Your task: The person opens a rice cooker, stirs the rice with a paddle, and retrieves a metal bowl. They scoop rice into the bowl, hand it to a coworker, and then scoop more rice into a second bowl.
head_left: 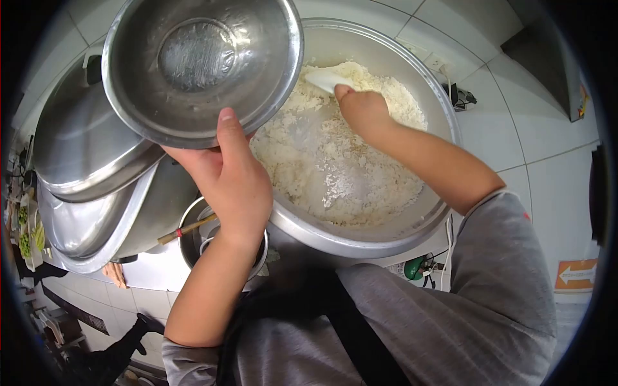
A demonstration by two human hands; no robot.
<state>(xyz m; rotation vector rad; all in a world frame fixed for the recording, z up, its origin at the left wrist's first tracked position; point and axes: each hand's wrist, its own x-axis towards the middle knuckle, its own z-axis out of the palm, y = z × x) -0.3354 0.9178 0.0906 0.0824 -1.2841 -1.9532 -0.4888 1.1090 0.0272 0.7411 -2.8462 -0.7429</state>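
The left hand (235, 183) pinches the near rim of a steel bowl (203, 71), thumb over the inner wall; the other fingers of this grip are mostly hidden beneath. The bowl is tilted so that its inside shows, with a shiny, wet-looking patch on its bottom, and its far edge is cut off by the frame. It hangs over the left side of a large metal basin (360, 243), covering part of that wall.

The right hand (362, 112) is closed around a white paddle (325, 80), its grip hiding the handle; the blade's tip points left, at the white, grainy rice (380, 174) in the far part of the basin. Whether the blade is sunk in or only resting there is hard to tell. A pale haze blurs some grains in the middle.

At left, a domed steel lid (90, 138) partly covers another metal piece (84, 222), whose full shape cannot be made out. On the near left, the left forearm hides part of a small pot (185, 254) and a wooden handle (187, 230) lying across it; its other end is unclear. A skin-coloured shape (116, 275) by the table (151, 273) edge is too small to identify.
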